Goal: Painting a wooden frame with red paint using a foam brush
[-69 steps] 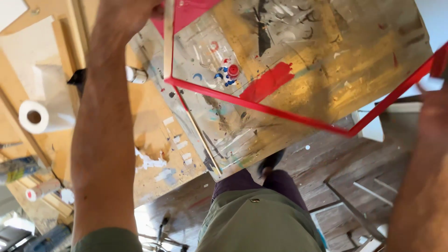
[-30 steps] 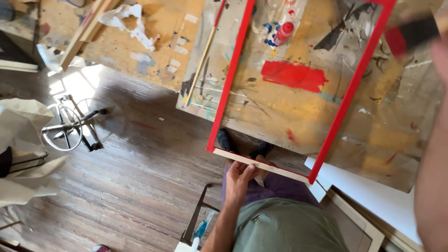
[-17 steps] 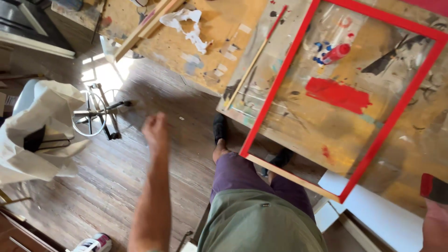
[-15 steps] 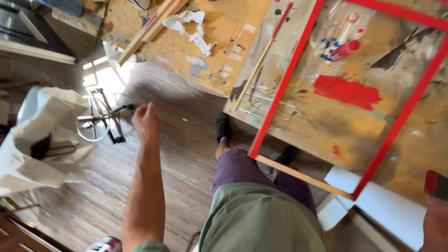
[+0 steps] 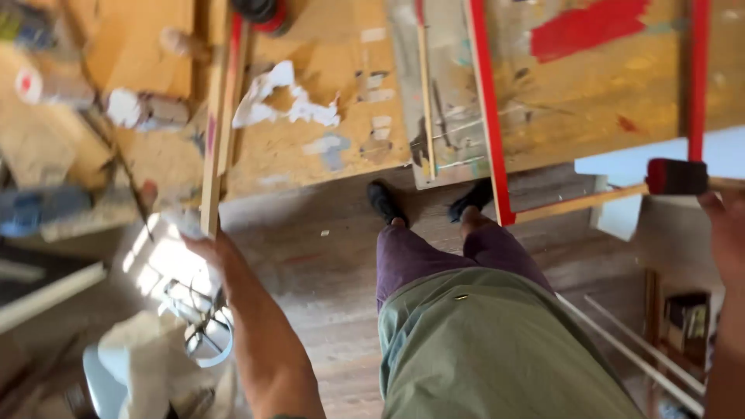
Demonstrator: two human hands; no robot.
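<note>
At lower left we see our left hand (image 5: 203, 247), blurred, gripping the near end of a long pale wooden strip (image 5: 213, 147) lying on the paint-stained workbench (image 5: 310, 163), while our right hand (image 5: 725, 233), at right, holds a red foam brush (image 5: 677, 177) beside the red-painted wooden frame (image 5: 487, 116).

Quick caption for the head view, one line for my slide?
Left hand reaches the wooden strip on the paint-stained workbench; right hand holds a foam brush beside the red frame.

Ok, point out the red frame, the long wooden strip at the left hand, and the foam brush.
red frame (image 5: 489, 116), head view, on its left painted bar.
long wooden strip (image 5: 211, 171), head view, on its lower stretch.
foam brush (image 5: 677, 177), head view, on its dark head.
</note>
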